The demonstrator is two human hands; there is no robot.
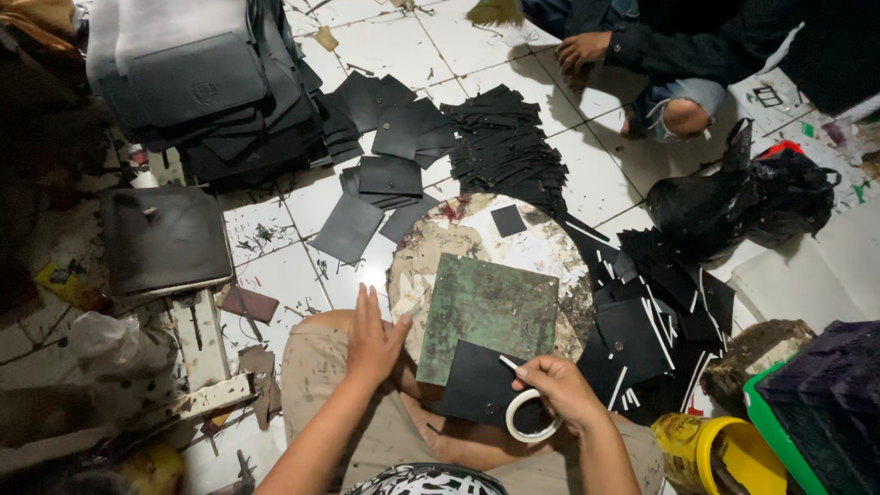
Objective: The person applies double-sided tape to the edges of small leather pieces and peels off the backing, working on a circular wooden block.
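My right hand (561, 390) holds a white roll of tape (532, 417) with a short white strip pulled out, over a black square sheet (472, 380). That sheet lies partly under a worn green cutting mat (486, 312), which rests on a round stained board (541, 247) in front of my knees. My left hand (371, 339) lies flat with fingers together, on my knee beside the mat's left edge, holding nothing. A small black square (507, 220) sits on the far part of the board.
Piles of black cut pieces (504, 137) and black squares (390, 174) cover the white tiled floor. A black plastic bag (733, 197), a yellow bucket (710, 449) and a green crate (765, 412) stand at right. Another person's hand (582, 48) and knee are at top right.
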